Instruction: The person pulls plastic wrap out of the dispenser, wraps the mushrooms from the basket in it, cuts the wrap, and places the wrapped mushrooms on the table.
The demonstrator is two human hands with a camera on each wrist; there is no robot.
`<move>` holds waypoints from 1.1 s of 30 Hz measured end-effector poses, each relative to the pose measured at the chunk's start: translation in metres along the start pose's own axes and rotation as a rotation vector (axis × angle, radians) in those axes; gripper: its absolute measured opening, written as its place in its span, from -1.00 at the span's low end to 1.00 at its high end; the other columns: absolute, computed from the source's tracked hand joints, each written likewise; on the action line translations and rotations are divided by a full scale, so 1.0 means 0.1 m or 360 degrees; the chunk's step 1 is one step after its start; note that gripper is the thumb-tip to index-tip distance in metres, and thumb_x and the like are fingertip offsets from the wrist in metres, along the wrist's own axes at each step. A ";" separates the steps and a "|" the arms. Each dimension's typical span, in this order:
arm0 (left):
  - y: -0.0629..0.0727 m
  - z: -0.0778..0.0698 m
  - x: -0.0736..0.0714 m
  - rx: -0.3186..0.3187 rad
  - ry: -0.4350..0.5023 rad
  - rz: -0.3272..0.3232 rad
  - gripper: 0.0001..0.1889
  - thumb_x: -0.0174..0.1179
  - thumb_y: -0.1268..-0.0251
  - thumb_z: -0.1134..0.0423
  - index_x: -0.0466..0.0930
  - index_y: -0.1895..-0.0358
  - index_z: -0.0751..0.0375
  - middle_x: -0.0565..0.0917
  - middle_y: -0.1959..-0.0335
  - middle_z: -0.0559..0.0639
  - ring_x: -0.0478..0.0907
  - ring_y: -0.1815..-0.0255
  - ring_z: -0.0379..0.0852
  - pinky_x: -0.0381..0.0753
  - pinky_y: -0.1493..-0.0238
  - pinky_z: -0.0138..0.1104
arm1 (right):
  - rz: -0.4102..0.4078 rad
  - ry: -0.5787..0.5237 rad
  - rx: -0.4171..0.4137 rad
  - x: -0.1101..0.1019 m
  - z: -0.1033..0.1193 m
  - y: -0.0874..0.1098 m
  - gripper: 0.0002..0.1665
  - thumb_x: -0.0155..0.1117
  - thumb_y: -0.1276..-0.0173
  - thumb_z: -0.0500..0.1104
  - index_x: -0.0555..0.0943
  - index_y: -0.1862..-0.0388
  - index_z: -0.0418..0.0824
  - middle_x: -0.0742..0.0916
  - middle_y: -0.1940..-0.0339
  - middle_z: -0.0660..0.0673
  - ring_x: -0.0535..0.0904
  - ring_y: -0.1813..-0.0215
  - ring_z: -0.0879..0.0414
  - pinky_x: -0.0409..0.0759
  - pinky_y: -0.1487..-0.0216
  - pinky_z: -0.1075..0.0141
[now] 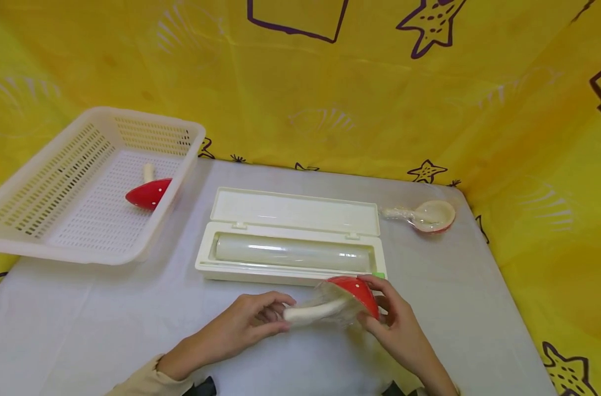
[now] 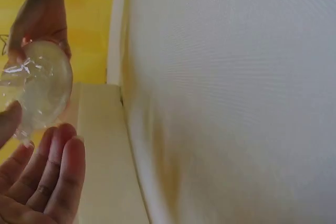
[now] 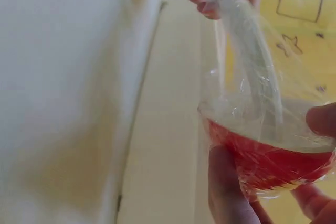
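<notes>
A film-wrapped red spoon [image 1: 325, 311] is being held above the table [image 1: 459, 297]; the left hand [image 1: 236, 327] is pinching its handle end, the right hand [image 1: 398, 323] gripping its bowl. Just beyond, an open box [image 1: 251, 276] is lying; over left, a basket [image 1: 97, 203] is holding another spoon [image 1: 149, 194].

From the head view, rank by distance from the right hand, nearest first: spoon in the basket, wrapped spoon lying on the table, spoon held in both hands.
1. Held spoon: its red bowl is in the right hand.
2. Wrapped spoon: on the table, beyond the hand and slightly right.
3. Basket spoon: inside the white basket, far left.
</notes>
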State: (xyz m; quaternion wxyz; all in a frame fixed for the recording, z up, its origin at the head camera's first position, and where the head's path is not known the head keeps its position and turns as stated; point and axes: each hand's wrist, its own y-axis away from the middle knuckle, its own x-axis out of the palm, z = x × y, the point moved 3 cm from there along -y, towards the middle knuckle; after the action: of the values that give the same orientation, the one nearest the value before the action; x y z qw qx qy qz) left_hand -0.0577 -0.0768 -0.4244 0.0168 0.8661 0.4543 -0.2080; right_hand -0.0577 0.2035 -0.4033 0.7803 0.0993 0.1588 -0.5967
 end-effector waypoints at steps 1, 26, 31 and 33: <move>0.01 -0.01 -0.01 0.0002 -0.0005 -0.0010 -0.65 0.30 -0.31 0.17 0.56 -0.12 0.15 0.73 0.21 -0.01 0.61 0.28 -0.41 0.67 0.25 -0.43 | -0.0005 -0.0014 -0.0003 -0.03 0.00 0.00 -0.37 0.26 -0.29 -0.45 0.42 -0.32 -0.17 0.60 -0.07 0.13 0.65 0.10 0.24 0.72 0.30 0.27; 0.20 0.05 -0.96 -0.0342 -0.0796 -0.1111 -0.46 0.38 -0.16 0.38 0.43 -0.21 0.36 0.59 0.04 0.18 0.44 0.21 -0.06 0.38 0.34 -0.51 | -0.0543 -0.0833 0.0163 -1.12 -0.50 0.01 -0.52 -0.11 -0.54 -0.38 0.52 -0.23 0.06 0.65 -0.02 0.13 0.66 0.19 0.27 0.71 0.21 0.42; 0.22 0.21 -1.09 -0.0842 -0.0681 -0.0833 -0.32 0.21 -0.38 0.00 0.22 -0.40 0.31 0.50 -0.13 0.29 0.54 0.21 0.02 0.51 0.34 -0.35 | -0.0671 -0.0799 0.0243 -1.24 -0.63 -0.02 -0.56 -0.04 -0.53 -0.35 0.55 -0.15 0.11 0.66 0.04 0.17 0.66 0.24 0.29 0.70 0.26 0.43; 0.23 0.26 -1.13 -0.0966 -0.0601 -0.0714 -0.26 0.14 -0.42 -0.10 0.15 -0.46 0.29 0.48 -0.20 0.34 0.59 0.29 -0.01 0.54 0.35 -0.31 | -0.0699 -0.0770 0.0283 -1.28 -0.69 -0.03 -0.58 0.00 -0.52 -0.33 0.55 -0.13 0.13 0.66 0.06 0.19 0.66 0.27 0.29 0.70 0.27 0.44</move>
State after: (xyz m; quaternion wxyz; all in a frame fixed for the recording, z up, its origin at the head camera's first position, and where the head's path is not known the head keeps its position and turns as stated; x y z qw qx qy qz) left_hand -0.1052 -0.1838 -0.4099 0.3083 0.6481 0.6613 -0.2182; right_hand -0.1001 0.3412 -0.4201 0.6365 -0.0142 -0.0661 -0.7683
